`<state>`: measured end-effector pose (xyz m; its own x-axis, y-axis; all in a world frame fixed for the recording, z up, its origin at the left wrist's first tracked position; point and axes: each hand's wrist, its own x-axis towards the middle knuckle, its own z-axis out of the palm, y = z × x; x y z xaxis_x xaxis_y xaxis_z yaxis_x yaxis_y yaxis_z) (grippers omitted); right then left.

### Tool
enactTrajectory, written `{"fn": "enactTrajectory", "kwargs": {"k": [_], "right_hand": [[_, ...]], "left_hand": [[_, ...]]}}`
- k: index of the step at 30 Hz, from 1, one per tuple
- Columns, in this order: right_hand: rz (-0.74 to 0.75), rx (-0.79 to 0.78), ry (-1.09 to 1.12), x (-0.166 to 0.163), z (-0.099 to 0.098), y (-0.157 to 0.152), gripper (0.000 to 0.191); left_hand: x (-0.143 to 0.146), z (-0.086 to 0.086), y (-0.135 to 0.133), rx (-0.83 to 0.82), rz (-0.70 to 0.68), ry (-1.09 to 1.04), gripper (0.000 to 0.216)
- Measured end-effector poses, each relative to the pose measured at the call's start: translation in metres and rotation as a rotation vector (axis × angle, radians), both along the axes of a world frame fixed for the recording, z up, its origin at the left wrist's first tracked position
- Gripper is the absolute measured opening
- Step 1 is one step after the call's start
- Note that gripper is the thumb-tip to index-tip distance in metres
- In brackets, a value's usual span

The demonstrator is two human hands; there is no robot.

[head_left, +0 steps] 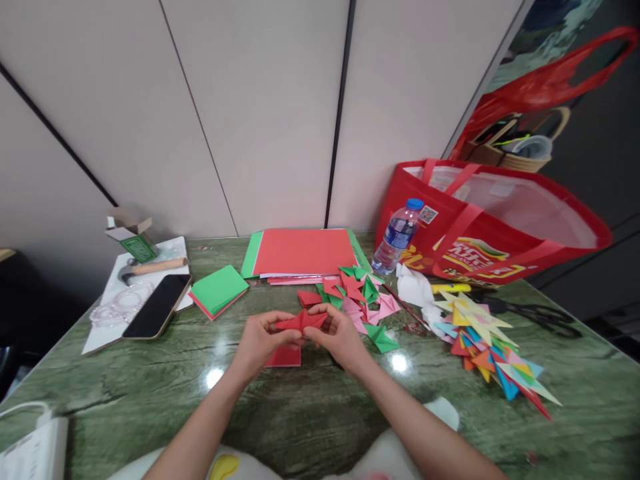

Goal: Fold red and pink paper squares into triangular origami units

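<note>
A folded red origami piece point(301, 321) is held up between my two hands over the middle of the table. My left hand point(263, 339) pinches its left side, and my right hand point(336, 333) grips the right side with thumb and fingers. Below them a flat red paper square point(285, 357) lies on the table, partly covered by the left hand. Just beyond my right hand is a loose pile of red, green and pink folded pieces point(353, 293). A single green folded piece point(381, 338) rests at the pile's near edge.
Green square paper point(219, 289) is stacked at left, near a phone point(157, 307) and hammer point(153, 267). Large red sheets point(306, 252) lie at the back. To the right are a water bottle point(399, 237), red bag point(500, 227), scissors point(540, 315) and multicoloured folded pieces point(493, 353).
</note>
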<state>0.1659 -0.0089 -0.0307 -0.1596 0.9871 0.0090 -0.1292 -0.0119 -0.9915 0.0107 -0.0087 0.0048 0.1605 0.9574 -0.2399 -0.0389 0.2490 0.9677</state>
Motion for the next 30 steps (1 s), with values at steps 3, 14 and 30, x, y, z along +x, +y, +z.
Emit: {"fn": "enactTrajectory", "kwargs": {"k": [3,14,30], "right_hand": [[0.029,-0.02,0.098,-0.0006,-0.0003,0.0003,0.027],[-0.048,0.071,0.013,-0.0003,0.0032,-0.0001,0.022],[0.038,0.029,0.031,0.002,0.0028,0.0012,0.016]], "left_hand": [[0.0013,0.0023,-0.0007,0.012,0.028,0.012,0.026],[0.006,-0.0006,-0.0042,0.079,0.012,0.004,0.021],[0.0048,0.0031,-0.0026,0.223,-0.043,0.176,0.017]]}}
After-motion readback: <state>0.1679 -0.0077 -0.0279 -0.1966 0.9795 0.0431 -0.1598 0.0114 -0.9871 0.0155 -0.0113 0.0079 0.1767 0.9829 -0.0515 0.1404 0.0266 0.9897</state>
